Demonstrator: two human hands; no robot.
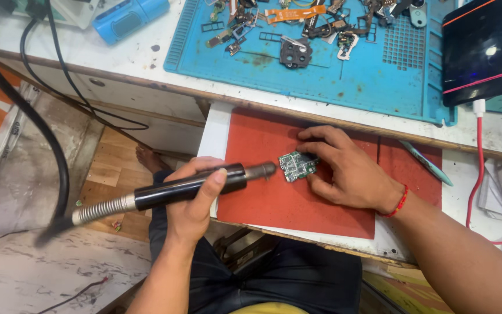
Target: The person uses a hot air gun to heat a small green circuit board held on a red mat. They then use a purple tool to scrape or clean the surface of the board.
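Note:
My left hand [196, 197] grips a black hot-air wand [187, 186] with a metal spring collar and hose at its rear. Its metal nozzle [261, 170] points right, just short of a small green circuit board [293, 165]. The board lies flat on a red mat [262, 197]. My right hand [344, 168] rests on the mat with its fingers pressed on the board's right and upper edges, holding it down.
A blue work mat [355, 81] on the bench above carries several small phone parts and flex cables. A dark phone [480, 49] with a red cable lies at the right. Tweezers [426, 162] lie on the red mat. A blue case [129, 20] sits top left. Black hoses hang at left.

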